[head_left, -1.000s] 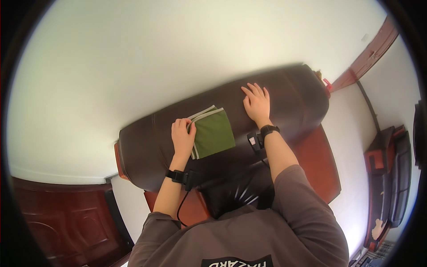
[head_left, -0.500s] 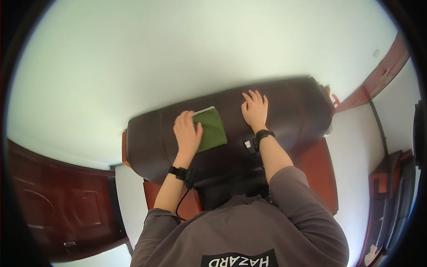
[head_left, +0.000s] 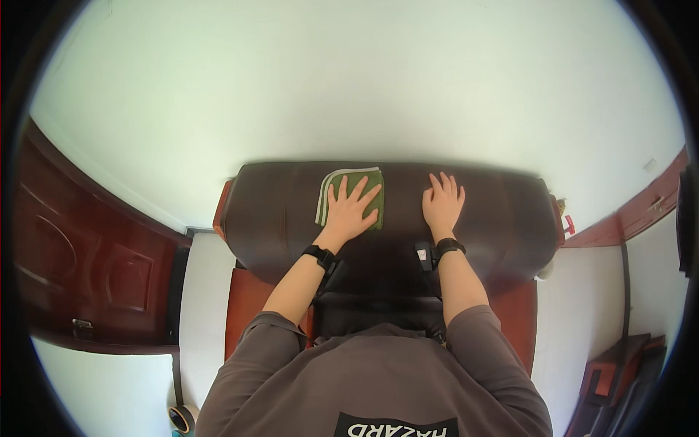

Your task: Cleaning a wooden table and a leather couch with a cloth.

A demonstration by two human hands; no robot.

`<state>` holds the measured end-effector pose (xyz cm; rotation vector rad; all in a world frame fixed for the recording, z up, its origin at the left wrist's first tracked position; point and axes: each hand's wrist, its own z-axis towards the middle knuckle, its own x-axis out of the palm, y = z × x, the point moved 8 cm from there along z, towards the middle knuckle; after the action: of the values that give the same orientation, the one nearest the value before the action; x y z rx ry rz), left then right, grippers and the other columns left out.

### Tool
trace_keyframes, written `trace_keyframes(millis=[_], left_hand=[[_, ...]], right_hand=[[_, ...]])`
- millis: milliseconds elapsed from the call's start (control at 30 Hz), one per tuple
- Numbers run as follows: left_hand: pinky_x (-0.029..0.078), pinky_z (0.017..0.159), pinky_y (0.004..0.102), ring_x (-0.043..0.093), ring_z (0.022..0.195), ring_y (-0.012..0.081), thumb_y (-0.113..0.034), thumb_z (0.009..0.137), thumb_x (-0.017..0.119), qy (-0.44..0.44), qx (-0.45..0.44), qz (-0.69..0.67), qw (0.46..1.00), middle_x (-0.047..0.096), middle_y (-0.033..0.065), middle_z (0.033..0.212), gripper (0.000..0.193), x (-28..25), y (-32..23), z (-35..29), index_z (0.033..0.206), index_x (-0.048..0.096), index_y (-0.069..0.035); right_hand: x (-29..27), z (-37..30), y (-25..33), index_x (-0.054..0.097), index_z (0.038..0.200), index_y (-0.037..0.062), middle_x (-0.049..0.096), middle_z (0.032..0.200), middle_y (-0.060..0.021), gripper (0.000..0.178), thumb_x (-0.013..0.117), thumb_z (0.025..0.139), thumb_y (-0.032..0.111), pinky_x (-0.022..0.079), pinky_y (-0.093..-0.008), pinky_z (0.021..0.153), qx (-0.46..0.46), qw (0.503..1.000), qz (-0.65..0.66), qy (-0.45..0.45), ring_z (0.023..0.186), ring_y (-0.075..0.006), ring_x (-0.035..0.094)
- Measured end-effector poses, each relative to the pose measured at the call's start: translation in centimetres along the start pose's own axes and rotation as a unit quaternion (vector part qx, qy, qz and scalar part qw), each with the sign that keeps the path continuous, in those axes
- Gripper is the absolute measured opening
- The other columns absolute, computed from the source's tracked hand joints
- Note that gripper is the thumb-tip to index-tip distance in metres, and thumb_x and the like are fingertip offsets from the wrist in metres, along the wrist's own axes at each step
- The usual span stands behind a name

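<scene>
Green folded cloth (head_left: pixel 376 202) with pale grey edging lies flat on the left half of a long, dark brown padded surface (head_left: pixel 404 197), directly beneath the left hand (head_left: pixel 349 213). That hand is palm down with its fingers fanned wide, covering the cloth's middle and near part. Cloth shows between the fingers, past their tips on the far side, and as a strip to the right of the thumb. Its edging runs down the left side and curves round the far left corner, clear of the hand.

To the right, well apart from the cloth, the right hand (head_left: pixel 442 206) rests on the same brown surface with its fingers slightly parted and reaching toward the far edge; its thumb side faces the cloth. Bare padding lies between that hand and the cloth. Its palm is hidden, so how firmly it bears down is hard to say.

Black bands circle both wrists, the left band (head_left: pixel 319 254) nearer the cloth than the right band (head_left: pixel 450 247). Reddish-brown panels (head_left: pixel 518 313) stand on the near side, and a pale wall (head_left: pixel 364 80) rises on the far side.
</scene>
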<state>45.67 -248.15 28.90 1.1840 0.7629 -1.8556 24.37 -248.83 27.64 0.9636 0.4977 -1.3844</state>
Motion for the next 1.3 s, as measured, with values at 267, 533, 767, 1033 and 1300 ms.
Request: trace_keyframes(millis=[267, 533, 767, 1033, 1300], left_hand=[[0.013, 0.104, 0.0598, 0.022, 0.131, 0.0389, -0.047, 0.084, 0.042, 0.084, -0.2, 0.009, 0.976, 0.032, 0.004, 0.142, 0.052, 1.5, 12.8, 0.4, 0.133, 0.039, -0.029], [0.013, 0.104, 0.0594, 0.019, 0.133, 0.0375, -0.05, 0.087, 0.037, 0.116, -0.38, 0.079, 0.915, 0.026, 0.0019, 0.145, 0.054, -1.2, 28.0, -6.1, 0.137, 0.032, -0.031], [0.028, 0.102, 0.047, 0.034, 0.127, 0.0294, -0.043, 0.091, 0.033, 0.021, -0.44, 0.044, 0.897, 0.033, 0.0047, 0.142, 0.049, -3.2, 30.8, -11.2, 0.137, 0.033, -0.027], [0.016, 0.104, 0.0521, 0.027, 0.13, 0.0295, -0.033, 0.093, 0.032, -0.017, -0.34, 0.183, 0.922, 0.032, -0.0016, 0.143, 0.043, -3.5, 25.3, -12.9, 0.136, 0.035, -0.031], [0.014, 0.103, 0.06, 0.017, 0.132, 0.0393, -0.03, 0.091, 0.038, -0.056, -0.318, 0.093, 0.942, 0.025, 0.0039, 0.145, 0.044, -2.1, 18.2, -14.3, 0.136, 0.035, -0.031]], right_hand=[[0.1, 0.1, -0.4, 0.061, 0.112, 0.0158, 0.052, 0.125, -0.0051, 0.033, 0.046, 0.082, 0.021, 0.023, -0.045, 0.105, 0.005, 1.0, -0.01, 0.009, 0.122, -0.0231, 0.041], [-0.2, -0.1, -0.4, 0.062, 0.109, 0.0149, 0.053, 0.122, -0.0052, 0.032, 0.047, 0.082, 0.019, 0.025, -0.0454, 0.103, 0.001, 1.0, -0.013, -0.01, 0.12, -0.0234, 0.043], [0.1, 0.1, -0.2, 0.061, 0.111, 0.0159, 0.054, 0.122, -0.0047, 0.033, 0.046, 0.082, 0.02, 0.026, -0.0458, 0.103, -0.011, 1.0, -0.024, -0.011, 0.12, -0.0231, 0.043], [0.6, 0.0, -0.5, 0.061, 0.111, 0.017, 0.054, 0.123, -0.0046, 0.033, 0.045, 0.083, 0.02, 0.026, -0.0456, 0.103, -0.013, 0.999, -0.032, -0.011, 0.12, -0.0229, 0.043], [0.9, 0.4, -0.5, 0.06, 0.114, 0.0176, 0.052, 0.125, -0.0046, 0.034, 0.043, 0.084, 0.02, 0.025, -0.0456, 0.103, -0.023, 0.999, -0.04, -0.003, 0.122, -0.0227, 0.042]])
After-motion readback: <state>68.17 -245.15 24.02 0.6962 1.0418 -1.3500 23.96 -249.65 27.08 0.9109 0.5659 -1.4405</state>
